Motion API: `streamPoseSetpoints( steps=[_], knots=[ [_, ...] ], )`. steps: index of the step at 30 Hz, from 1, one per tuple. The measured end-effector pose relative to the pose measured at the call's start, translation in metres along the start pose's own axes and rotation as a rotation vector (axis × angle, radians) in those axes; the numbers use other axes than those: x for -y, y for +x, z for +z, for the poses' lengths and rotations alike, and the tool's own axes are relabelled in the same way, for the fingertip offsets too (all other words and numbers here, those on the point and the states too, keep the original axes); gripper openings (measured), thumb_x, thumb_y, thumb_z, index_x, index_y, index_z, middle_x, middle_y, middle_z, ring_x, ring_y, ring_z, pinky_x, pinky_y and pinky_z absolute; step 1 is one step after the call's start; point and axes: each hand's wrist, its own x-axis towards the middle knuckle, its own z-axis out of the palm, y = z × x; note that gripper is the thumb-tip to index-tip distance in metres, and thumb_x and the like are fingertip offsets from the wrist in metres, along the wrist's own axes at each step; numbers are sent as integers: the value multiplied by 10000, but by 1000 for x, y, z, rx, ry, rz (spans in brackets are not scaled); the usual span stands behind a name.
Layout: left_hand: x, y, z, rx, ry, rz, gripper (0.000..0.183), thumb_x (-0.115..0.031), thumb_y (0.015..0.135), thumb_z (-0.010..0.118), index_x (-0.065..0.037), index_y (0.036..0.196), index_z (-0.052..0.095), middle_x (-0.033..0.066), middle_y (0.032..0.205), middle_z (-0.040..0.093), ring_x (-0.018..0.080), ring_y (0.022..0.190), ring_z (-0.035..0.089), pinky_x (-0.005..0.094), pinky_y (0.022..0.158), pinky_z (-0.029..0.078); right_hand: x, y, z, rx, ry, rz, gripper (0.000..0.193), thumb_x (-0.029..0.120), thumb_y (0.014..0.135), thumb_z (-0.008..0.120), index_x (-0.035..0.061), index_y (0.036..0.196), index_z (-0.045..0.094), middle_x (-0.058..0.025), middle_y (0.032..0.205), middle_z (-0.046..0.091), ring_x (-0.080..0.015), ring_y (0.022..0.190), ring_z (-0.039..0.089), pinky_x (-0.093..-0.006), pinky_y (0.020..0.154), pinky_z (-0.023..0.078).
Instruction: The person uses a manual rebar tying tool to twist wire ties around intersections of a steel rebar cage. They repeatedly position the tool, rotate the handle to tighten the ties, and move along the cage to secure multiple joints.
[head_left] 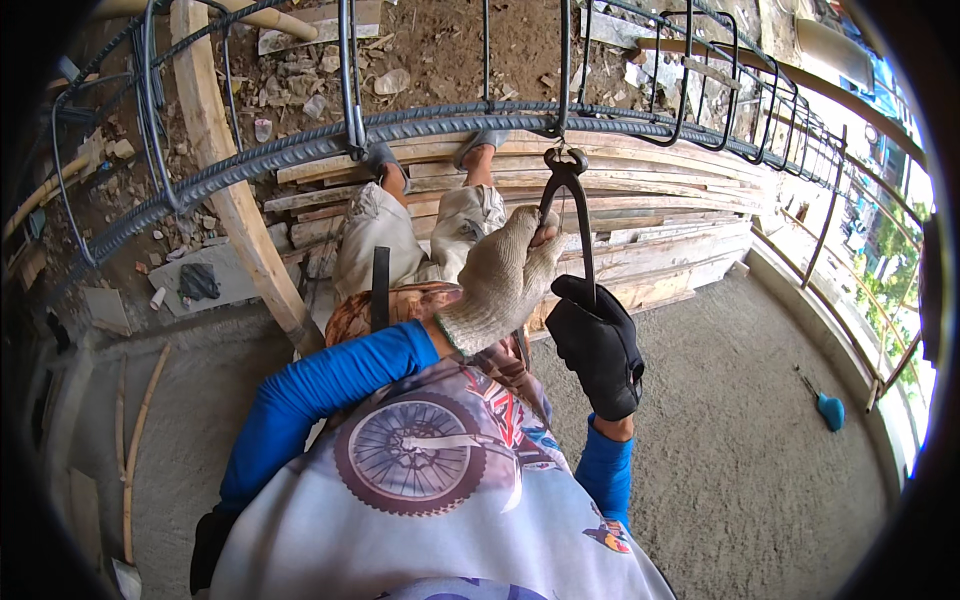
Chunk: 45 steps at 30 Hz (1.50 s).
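In front of me, a pair of dark steel end-cutting pincers stands with its jaws up against the ribbed steel bar, where a stirrup crosses it. My right hand, in a black glove, is wrapped round the lower end of the right handle. My left hand, in a cream knit glove, is closed at the left handle, which disappears into its fingers. A thin wire hangs between the handles beside the left fingertips. The handles are spread apart.
Bent stirrups line the rebar cage. A timber post slants past it on the left. Stacked planks lie beneath my feet, with rubble beyond. A blue-handled tool rests on the concrete at right, and thin sticks lie at left.
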Motion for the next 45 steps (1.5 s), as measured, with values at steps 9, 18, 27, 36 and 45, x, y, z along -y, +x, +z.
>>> streamPoseSetpoints(
  steps=[9, 18, 27, 36, 45],
  knots=[
    [-9, 10, -8, -47, 130, 64, 138, -150, 1040, 694, -28, 1009, 638, 73, 782, 660, 134, 682, 643, 312, 613, 503, -9, 14, 22, -125, -378, -271, 453, 122, 982, 752, -17, 1400, 648, -51, 1083, 715, -110, 892, 660, -266, 785, 540],
    [-11, 11, -9, -57, 262, 105, 159, -169, 1003, 694, -19, 959, 663, 163, 842, 672, 348, 778, 680, 449, 682, 514, -21, 17, 27, -2, -305, -376, 424, 69, 974, 743, -5, 1383, 661, -110, 1303, 711, -172, 1130, 686, -327, 984, 544],
    [0, 21, -15, -81, 274, 123, 185, -234, 1012, 684, -54, 1053, 681, 172, 918, 643, 330, 803, 677, 426, 723, 527, -24, 27, 21, 220, -14, -147, 440, 47, 1020, 639, -35, 1442, 547, -65, 1087, 713, -101, 919, 669, -271, 801, 556],
    [-9, 59, 4, 335, -1007, -337, 562, -276, 1031, 734, 33, 1452, 528, 144, 1080, 744, 216, 864, 739, 343, 799, 617, -38, 41, 8, 260, -400, -425, 121, 62, 991, 641, -27, 1053, 694, -7, 760, 685, -102, 684, 673, -258, 628, 520],
    [-19, 58, 26, 77, -846, -403, 253, -218, 1087, 647, 25, 1131, 700, 46, 651, 623, 120, 472, 532, 277, 404, 401, -35, 42, -5, 56, -279, -176, 255, 180, 946, 733, -15, 1104, 689, -97, 852, 691, -193, 716, 684, -338, 626, 533]
  ],
)
